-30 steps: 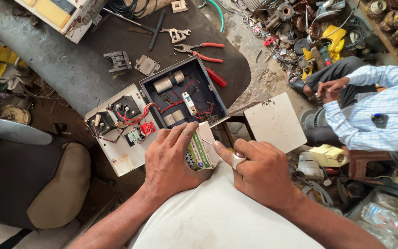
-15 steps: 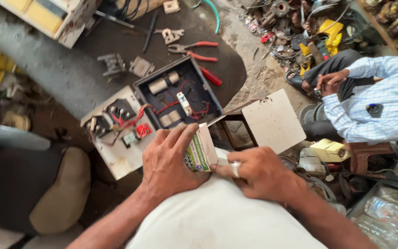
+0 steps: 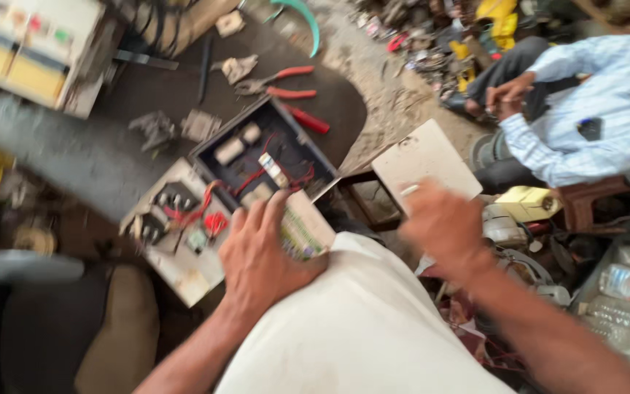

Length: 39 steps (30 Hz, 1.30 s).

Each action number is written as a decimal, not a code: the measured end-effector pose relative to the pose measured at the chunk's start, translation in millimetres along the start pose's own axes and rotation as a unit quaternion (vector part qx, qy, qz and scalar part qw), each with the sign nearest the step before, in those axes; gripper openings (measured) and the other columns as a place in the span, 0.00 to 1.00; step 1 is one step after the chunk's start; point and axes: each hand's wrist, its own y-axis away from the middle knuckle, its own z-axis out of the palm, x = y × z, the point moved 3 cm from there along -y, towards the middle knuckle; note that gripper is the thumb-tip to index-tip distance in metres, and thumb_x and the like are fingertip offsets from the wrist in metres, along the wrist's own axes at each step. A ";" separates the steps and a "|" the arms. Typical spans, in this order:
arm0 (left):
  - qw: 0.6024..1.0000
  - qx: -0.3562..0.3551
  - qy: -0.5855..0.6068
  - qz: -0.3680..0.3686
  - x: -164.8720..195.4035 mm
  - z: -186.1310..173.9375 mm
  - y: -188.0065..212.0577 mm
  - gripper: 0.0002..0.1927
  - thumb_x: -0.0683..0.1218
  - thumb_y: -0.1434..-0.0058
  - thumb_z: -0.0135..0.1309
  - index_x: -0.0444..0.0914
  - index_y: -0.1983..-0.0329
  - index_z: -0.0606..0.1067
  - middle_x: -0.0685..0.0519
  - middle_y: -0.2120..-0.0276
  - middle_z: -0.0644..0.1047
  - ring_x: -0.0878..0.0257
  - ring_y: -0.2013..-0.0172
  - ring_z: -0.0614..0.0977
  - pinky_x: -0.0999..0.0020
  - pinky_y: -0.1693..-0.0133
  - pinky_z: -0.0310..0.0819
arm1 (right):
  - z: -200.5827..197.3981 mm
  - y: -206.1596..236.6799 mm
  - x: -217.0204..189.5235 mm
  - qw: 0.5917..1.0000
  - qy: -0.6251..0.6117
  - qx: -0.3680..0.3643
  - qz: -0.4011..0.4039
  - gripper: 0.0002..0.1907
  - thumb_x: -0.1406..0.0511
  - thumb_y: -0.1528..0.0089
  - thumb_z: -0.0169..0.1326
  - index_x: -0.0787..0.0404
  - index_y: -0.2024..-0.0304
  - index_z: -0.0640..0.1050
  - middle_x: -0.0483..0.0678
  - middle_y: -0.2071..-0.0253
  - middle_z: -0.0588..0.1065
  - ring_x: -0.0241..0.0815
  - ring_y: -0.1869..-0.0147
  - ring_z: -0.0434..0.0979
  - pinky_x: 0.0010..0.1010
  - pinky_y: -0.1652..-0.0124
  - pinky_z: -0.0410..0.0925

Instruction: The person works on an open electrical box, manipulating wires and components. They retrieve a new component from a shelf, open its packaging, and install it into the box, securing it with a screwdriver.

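Bottom centre of the frame, a white-clad knee [image 3: 359, 328] fills the near ground, and both of the person's forearms run up past it. The left hand [image 3: 260, 263], centre-left, lies flat with fingers spread, palm down, pressing a small greenish circuit card [image 3: 304, 230] against the knee's edge; the card pokes out from under the fingertips toward the centre. The right hand [image 3: 442, 226], right of centre, is lifted clear of the card and badly motion-blurred; it seems loosely curled, with something small and pale at the fingertips, but whether it grips anything I cannot tell.

Just above the left hand sits the opened electrical box [image 3: 257, 157], dark inside, with red wires and pale components, tilted diagonally. Joined at its lower left is the white front panel [image 3: 176, 241], carrying black parts and a red one. Right of the box, a pale square cover plate [image 3: 424, 160] lies just above the right hand.

Lower left, a blurred cushioned seat [image 3: 74, 335]. Further up, on the dark mat [image 3: 329, 109], red-handled pliers [image 3: 278, 82] and a red-handled screwdriver [image 3: 304, 118] rest near each other. Upper left corner, a cream and yellow cabinet [image 3: 23, 51]. Upper right, another person in a light blue shirt [image 3: 592, 109] sits with hands together, well apart from the work.
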 end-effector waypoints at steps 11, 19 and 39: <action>0.999 0.049 0.022 0.001 3.6 -1.4 -20.1 0.48 0.58 0.66 0.73 0.37 0.40 0.72 0.48 0.55 0.77 0.48 0.55 0.77 0.55 0.60 0.75 | -17.7 -5.1 -39.1 0.905 -0.317 0.096 -0.267 0.17 0.66 0.46 0.65 0.54 0.53 0.85 0.50 0.72 0.75 0.50 0.73 0.77 0.38 0.72 0.70; 0.998 0.059 -0.014 -0.023 18.2 11.2 -57.9 0.50 0.59 0.67 0.73 0.35 0.40 0.71 0.49 0.55 0.77 0.50 0.58 0.76 0.56 0.62 0.74 | -32.5 -63.1 -18.7 0.922 -0.156 0.051 -0.350 0.20 0.67 0.47 0.60 0.51 0.51 0.84 0.49 0.69 0.75 0.52 0.72 0.78 0.44 0.72 0.70; 0.989 0.067 -0.098 -0.092 55.0 51.8 -166.0 0.45 0.61 0.64 0.71 0.34 0.45 0.73 0.49 0.62 0.75 0.50 0.59 0.76 0.57 0.65 0.73 | -30.6 -208.7 25.7 0.820 -0.047 0.056 -0.568 0.11 0.68 0.48 0.55 0.57 0.62 0.81 0.49 0.68 0.74 0.51 0.70 0.79 0.46 0.70 0.71</action>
